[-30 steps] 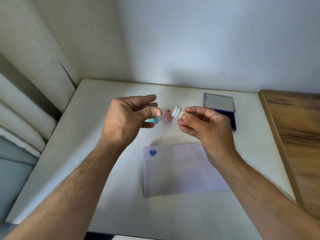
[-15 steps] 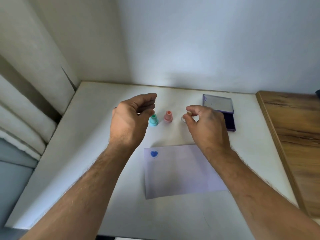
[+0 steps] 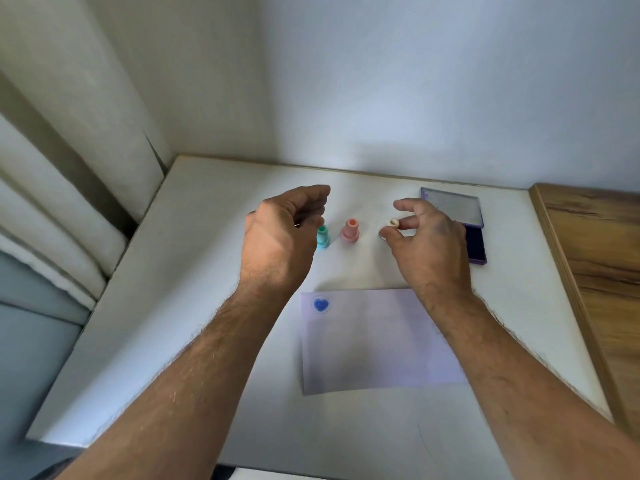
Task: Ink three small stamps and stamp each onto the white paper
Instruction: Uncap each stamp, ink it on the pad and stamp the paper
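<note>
- Left hand hovers with fingers loosely curled, holding nothing; teal stamp stands just beyond them
- Pink stamp stands between both hands, likely next to ink
- Right hand pinches a small pale stamp in its fingertips; ink pad sits just behind them
- White paper, bearing one blue heart, lies on the tabletop below the wrists

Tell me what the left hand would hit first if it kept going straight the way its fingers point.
Probably nothing on the table: the left hand points up and right, and its fingers seem to pass above the green stamp toward the wall. Depth is unclear.

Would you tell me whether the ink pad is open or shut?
Open: the ink pad's lid is swung back behind it, leaving the dark pad exposed.
</note>
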The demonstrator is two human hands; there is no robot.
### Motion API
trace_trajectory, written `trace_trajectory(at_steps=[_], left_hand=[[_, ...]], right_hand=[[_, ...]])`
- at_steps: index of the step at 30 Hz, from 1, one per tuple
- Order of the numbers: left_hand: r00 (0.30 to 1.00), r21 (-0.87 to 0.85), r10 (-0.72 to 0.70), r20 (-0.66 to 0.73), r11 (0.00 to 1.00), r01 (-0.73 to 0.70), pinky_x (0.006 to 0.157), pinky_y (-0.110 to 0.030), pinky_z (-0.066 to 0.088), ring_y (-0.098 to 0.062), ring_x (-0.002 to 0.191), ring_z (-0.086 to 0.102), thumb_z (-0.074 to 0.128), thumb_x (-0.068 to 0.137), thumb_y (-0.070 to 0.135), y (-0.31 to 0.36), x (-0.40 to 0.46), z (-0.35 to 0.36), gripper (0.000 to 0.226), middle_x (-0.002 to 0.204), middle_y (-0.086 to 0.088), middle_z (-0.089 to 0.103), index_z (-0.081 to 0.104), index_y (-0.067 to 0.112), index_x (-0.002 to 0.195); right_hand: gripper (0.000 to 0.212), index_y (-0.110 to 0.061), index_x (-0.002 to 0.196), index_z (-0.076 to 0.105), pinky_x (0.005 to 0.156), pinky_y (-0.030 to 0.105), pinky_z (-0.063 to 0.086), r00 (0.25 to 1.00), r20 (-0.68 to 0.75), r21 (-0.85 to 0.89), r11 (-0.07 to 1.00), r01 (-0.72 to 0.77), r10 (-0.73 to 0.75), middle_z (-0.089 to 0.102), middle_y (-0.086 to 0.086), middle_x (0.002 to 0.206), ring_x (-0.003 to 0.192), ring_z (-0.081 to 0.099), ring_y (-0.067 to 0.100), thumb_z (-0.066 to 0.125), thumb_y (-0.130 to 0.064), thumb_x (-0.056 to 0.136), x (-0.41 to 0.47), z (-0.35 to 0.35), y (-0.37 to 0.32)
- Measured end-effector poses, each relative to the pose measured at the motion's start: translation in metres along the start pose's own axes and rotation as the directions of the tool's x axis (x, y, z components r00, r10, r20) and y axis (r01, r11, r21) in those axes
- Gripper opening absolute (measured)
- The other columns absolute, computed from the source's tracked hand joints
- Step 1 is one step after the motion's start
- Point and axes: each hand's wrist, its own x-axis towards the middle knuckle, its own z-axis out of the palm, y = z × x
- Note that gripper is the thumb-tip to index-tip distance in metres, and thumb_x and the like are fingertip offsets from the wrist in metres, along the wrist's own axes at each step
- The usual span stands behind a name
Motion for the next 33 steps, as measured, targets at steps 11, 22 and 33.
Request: trace_trajectory(at_steps=[11, 22, 33], left_hand=[[1.000, 0.004, 0.009, 0.017, 1.000, -0.009, 0.091, -0.013, 0.050, 0.007, 0.098, 0.068, 0.060, 0.091, 0.006, -0.003, 0.000, 0.002, 0.037, 0.108, 0.016, 0.074, 0.072, 0.030, 0.116], [1.000, -0.054, 0.022, 0.021, 0.998, -0.020, 0.086, -0.007, 0.050, 0.009, 0.093, 0.069, 0.060, 0.092, 0.005, 0.001, -0.002, -0.001, 0.036, 0.106, 0.016, 0.074, 0.072, 0.029, 0.116], [0.947, -0.186, 0.121, 0.297, 0.980, -0.067, 0.093, -0.033, 0.057, -0.006, 0.097, 0.073, 0.058, 0.080, -0.001, 0.015, -0.017, 0.004, 0.047, 0.109, 0.007, 0.075, 0.072, 0.025, 0.117]], right_hand=[[0.036, -0.026, 0.121, 0.067, 0.081, 0.038, 0.048, 0.855, 0.230, -0.292, 0.805, 0.516, -0.465, 0.075, -0.005, 0.107, 0.097, 0.047, 0.024, 0.062, -0.019, 0.086, -0.003, 0.015, -0.031], [0.023, -0.033, 0.104, 0.074, 0.065, 0.010, 0.041, 0.964, 0.212, -0.029, 0.985, 0.172, -0.163, 0.064, -0.009, 0.097, 0.076, 0.056, 0.000, 0.075, -0.036, 0.081, -0.002, 0.002, -0.038], [0.020, -0.003, 0.102, 0.071, 0.078, 0.031, 0.060, 0.937, 0.286, 0.691, 0.634, -0.347, 0.202, 0.079, 0.007, 0.085, 0.086, 0.076, 0.020, 0.074, -0.003, 0.082, -0.050, -0.061, -0.040]])
